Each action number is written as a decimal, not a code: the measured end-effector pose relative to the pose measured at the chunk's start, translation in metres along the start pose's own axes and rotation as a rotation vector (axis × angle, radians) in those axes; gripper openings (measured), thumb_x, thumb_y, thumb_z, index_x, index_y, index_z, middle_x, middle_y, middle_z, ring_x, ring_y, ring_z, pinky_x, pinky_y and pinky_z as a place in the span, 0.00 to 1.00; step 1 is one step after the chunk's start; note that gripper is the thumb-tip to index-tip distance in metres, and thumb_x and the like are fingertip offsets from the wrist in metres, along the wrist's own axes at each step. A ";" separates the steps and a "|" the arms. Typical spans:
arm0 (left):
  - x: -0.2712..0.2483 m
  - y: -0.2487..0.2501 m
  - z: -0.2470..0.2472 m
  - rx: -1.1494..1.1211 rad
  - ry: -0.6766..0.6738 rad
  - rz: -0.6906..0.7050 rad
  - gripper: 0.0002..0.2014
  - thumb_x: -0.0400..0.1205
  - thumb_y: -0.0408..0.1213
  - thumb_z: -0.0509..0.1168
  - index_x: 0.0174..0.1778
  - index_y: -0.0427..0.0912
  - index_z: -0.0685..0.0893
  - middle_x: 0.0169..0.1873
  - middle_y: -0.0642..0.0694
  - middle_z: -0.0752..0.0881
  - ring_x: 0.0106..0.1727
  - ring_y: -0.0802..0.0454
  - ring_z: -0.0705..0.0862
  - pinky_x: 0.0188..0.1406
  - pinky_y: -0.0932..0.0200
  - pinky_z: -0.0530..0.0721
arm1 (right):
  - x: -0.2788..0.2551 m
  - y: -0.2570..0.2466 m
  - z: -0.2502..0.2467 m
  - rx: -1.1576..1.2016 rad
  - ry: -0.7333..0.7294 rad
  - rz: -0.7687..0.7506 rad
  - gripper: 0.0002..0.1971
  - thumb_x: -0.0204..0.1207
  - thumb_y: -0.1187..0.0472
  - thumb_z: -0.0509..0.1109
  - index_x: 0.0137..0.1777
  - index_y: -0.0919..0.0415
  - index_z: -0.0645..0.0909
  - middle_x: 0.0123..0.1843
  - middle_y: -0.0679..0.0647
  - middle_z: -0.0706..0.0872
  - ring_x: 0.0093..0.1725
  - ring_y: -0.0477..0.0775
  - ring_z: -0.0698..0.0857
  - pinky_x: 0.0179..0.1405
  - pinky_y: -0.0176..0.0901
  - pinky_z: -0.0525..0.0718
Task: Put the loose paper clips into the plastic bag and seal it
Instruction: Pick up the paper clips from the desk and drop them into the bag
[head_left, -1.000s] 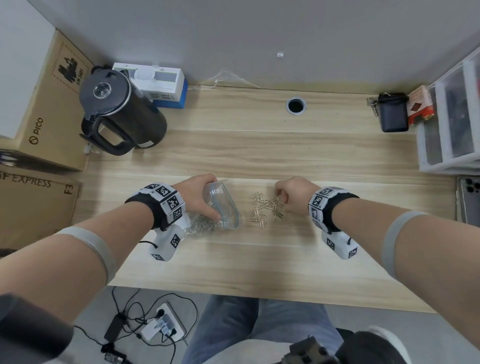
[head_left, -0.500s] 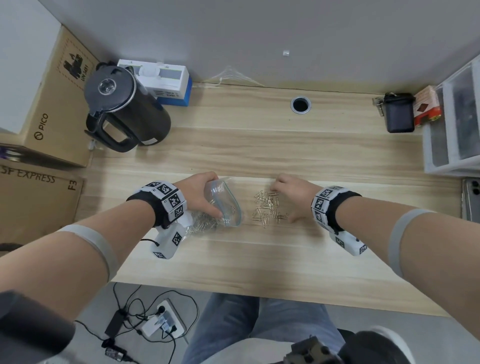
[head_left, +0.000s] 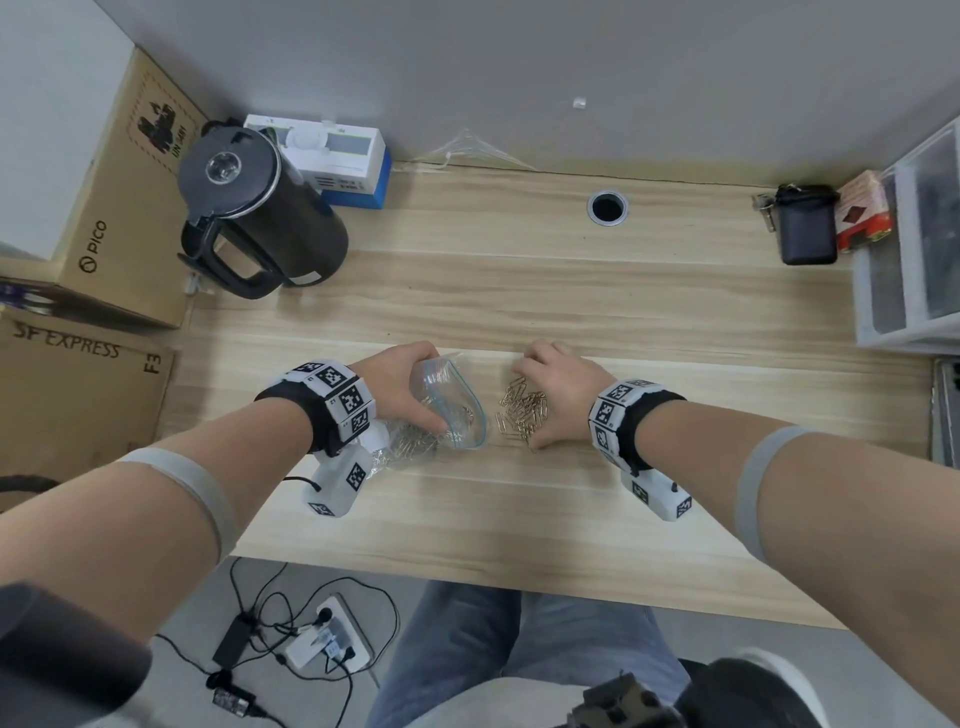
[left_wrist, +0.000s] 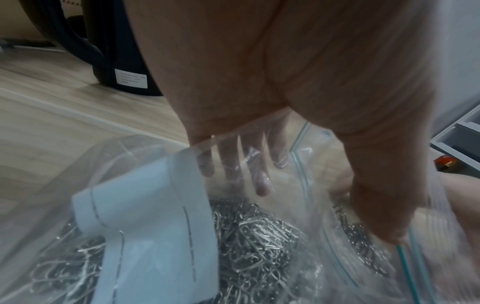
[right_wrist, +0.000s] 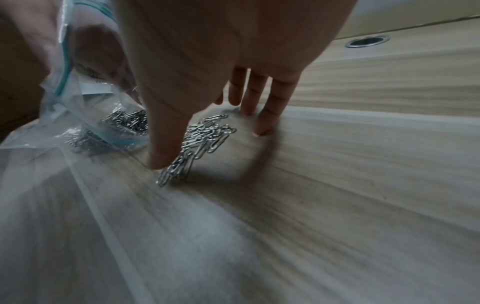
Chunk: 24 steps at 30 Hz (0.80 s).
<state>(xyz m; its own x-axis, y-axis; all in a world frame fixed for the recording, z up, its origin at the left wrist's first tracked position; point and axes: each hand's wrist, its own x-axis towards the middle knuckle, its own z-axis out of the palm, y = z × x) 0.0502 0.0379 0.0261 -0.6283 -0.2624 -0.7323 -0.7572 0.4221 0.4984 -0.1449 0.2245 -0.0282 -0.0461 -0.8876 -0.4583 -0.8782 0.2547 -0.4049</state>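
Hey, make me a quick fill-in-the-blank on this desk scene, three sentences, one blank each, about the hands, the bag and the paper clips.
1. The left hand holds the mouth of the plastic ____ open.
2. The loose paper clips lie on the desk under the ____ hand.
3. The black kettle stands at the desk's far ____ corner.

Missing words: bag; right; left
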 end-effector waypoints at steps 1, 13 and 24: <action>0.000 -0.001 0.001 -0.001 0.000 -0.002 0.37 0.52 0.59 0.85 0.54 0.54 0.78 0.51 0.50 0.88 0.52 0.49 0.88 0.58 0.40 0.88 | 0.001 -0.003 0.001 -0.004 -0.017 -0.007 0.51 0.50 0.38 0.85 0.75 0.51 0.70 0.70 0.49 0.70 0.68 0.53 0.69 0.64 0.48 0.79; -0.002 -0.004 0.006 -0.001 0.047 0.004 0.35 0.53 0.58 0.84 0.52 0.54 0.77 0.49 0.51 0.87 0.52 0.49 0.87 0.55 0.44 0.87 | 0.009 -0.009 0.011 0.163 -0.047 -0.075 0.21 0.69 0.56 0.81 0.62 0.55 0.85 0.63 0.54 0.77 0.61 0.57 0.74 0.65 0.48 0.74; 0.001 -0.003 0.005 0.014 0.040 -0.012 0.35 0.57 0.55 0.86 0.55 0.50 0.78 0.49 0.49 0.88 0.50 0.47 0.89 0.55 0.39 0.88 | 0.005 -0.010 0.012 0.226 -0.011 -0.077 0.15 0.66 0.52 0.77 0.52 0.56 0.89 0.55 0.53 0.79 0.55 0.58 0.79 0.59 0.49 0.80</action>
<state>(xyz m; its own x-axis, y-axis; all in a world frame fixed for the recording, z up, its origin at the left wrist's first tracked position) 0.0529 0.0409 0.0209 -0.6258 -0.3025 -0.7189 -0.7626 0.4309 0.4825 -0.1307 0.2221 -0.0355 0.0229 -0.9038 -0.4273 -0.7498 0.2672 -0.6053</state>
